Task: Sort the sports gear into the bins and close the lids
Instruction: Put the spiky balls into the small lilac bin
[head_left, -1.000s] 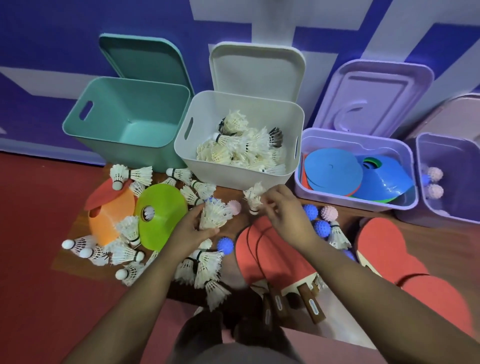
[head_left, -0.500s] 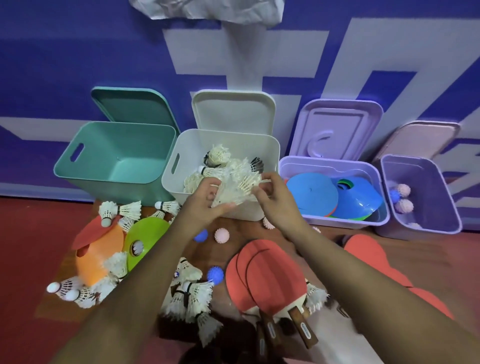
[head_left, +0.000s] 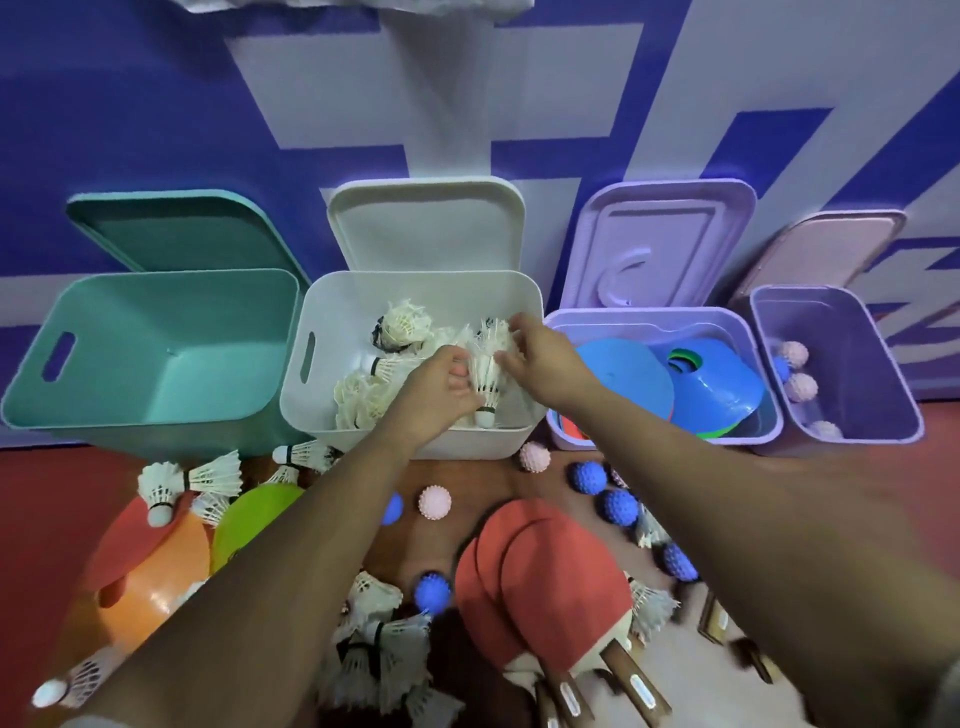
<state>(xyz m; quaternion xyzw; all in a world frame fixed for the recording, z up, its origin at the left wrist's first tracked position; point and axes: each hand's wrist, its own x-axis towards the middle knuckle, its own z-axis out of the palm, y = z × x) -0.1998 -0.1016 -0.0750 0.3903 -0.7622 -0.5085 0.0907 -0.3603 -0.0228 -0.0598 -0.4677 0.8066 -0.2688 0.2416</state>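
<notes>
Head view. Grips a bunch of shuttlecocks (head_left: 485, 366) in the left hand (head_left: 441, 387), fingers curled round the skirts, one cork base pointing down just above the pile. Pinches the upper feather tips of the same bunch with the right hand (head_left: 545, 358), thumb and fingers closing on them, though too blurred to say how firmly. Holds the lot inside the mouth of the white bin (head_left: 319, 312), over the shuttlecocks already lying there.

Probably weighs next to nothing and crushes easily. Thin, brittle feathers, likely to bend or snap under a squeeze and to snag on one another. Better taken by the cork or the banded throat than by the skirt. Better let go low over the pile than tossed, since so light a thing may drift or bounce out.

Cream-white in colour, with flared feather cones, a dark band under each skirt and a rounded white cork.

Along the wall, lids up: a teal bin (head_left: 156, 353) with nothing showing inside, a lilac bin (head_left: 649, 314) of blue cones (head_left: 623, 382), and a purple bin (head_left: 857, 364) with a few spiky balls.

On the floor, not yet sorted: loose shuttlecocks (head_left: 213, 475), a pink spiky ball (head_left: 435, 501), a blue spiky ball (head_left: 621, 506), red paddles (head_left: 561, 561), a green cone (head_left: 249, 519) and an orange cone (head_left: 156, 571).
</notes>
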